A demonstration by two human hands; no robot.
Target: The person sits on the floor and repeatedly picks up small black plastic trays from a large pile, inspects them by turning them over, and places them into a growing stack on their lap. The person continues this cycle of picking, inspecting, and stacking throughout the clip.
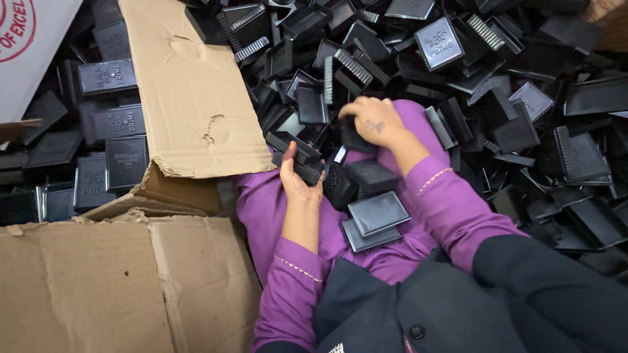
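My left hand (299,185) is closed around a black ridged plastic part (297,157), palm up, above my purple-clothed lap (261,202). My right hand (374,122) reaches forward, fingers curled down over another black plastic piece (353,138) at the edge of a large heap of black plastic lids and trays (458,85). Two flat square black lids (377,214) lie stacked on my lap between my arms, with more black pieces (356,180) just above them.
A torn brown cardboard box (118,287) stands at the lower left, with a flap (190,91) leaning over stacked square black lids (111,137) inside. A white sheet with a red stamp (26,39) is at the top left. Dark clothing (458,307) covers the bottom right.
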